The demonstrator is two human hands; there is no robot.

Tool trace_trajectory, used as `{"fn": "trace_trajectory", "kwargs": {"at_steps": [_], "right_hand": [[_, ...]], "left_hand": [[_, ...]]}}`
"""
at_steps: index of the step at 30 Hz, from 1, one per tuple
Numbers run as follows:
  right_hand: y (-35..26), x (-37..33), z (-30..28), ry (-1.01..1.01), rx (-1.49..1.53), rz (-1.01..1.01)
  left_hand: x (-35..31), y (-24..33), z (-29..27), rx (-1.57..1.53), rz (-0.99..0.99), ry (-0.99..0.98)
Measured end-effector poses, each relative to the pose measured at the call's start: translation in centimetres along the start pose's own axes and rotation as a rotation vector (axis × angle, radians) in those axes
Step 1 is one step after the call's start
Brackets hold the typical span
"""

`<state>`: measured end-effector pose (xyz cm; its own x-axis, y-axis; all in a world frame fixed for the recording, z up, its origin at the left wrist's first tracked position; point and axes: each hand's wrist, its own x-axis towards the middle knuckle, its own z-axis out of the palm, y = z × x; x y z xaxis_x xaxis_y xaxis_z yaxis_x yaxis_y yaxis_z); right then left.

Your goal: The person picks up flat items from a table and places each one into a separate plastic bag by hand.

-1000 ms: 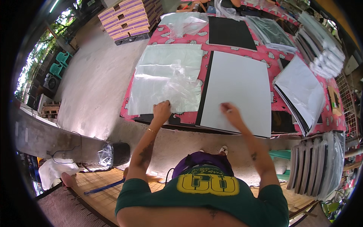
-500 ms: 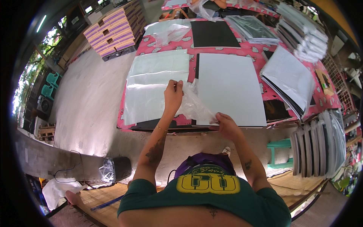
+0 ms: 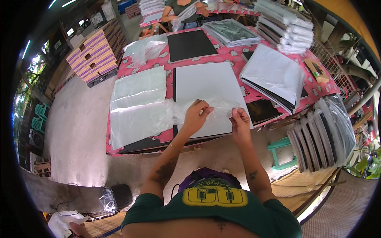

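Well, your left hand (image 3: 197, 114) and right hand (image 3: 241, 120) each pinch the thin plastic (image 3: 221, 108); uneven tugging could tear it above the white board (image 3: 208, 79).

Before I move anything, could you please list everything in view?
Pink patterned cloth-covered table: one, pink, centre.
Crinkled clear plastic film: one, colourless, between the hands.
Flat rectangular white board: one, white, partly under the film.
Translucent flat plastic sheets: one pile, pale, table's left.
Flat rectangular black board: one, black, beyond the white board.
Slanted white-topped pile: one, white and black, table's right.
Tall plastic-wrapped stack: one, white and grey, table's far right.
Purple-striped tan boxes: one stack, tan, left.
Green plastic chairs: two, green, far left.
Person opposite: one, dark top, beyond the table.
Own left hand: one, bare, pinching the film.
Own right hand: one, bare, pinching the film.
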<state>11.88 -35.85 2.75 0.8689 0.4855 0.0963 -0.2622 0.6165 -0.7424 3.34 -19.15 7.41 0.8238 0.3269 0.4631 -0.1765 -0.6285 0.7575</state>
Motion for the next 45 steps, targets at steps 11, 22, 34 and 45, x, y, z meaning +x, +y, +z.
{"fn": "trace_trajectory", "kwargs": {"at_steps": [11, 22, 34, 45], "right_hand": [[-5.7, -2.2, 1.6, -0.049, 0.184, 0.105], [-6.0, -0.2, -6.3, -0.07, 0.413, 0.321], [-16.6, 0.0, 2.3, -0.506, -1.854, -0.313], [-18.2, -1.1, 0.4, -0.001, -1.941, -0.734]], "left_hand": [[-2.4, 3.4, 3.8, -0.043, 0.056, 0.101], [-6.9, -1.4, -2.4, 0.091, -0.324, 0.383], [2.2, 10.0, -5.3, -0.261, -0.03, -0.421], [-2.3, 6.7, -4.6, 0.419, 0.197, -0.011]]}}
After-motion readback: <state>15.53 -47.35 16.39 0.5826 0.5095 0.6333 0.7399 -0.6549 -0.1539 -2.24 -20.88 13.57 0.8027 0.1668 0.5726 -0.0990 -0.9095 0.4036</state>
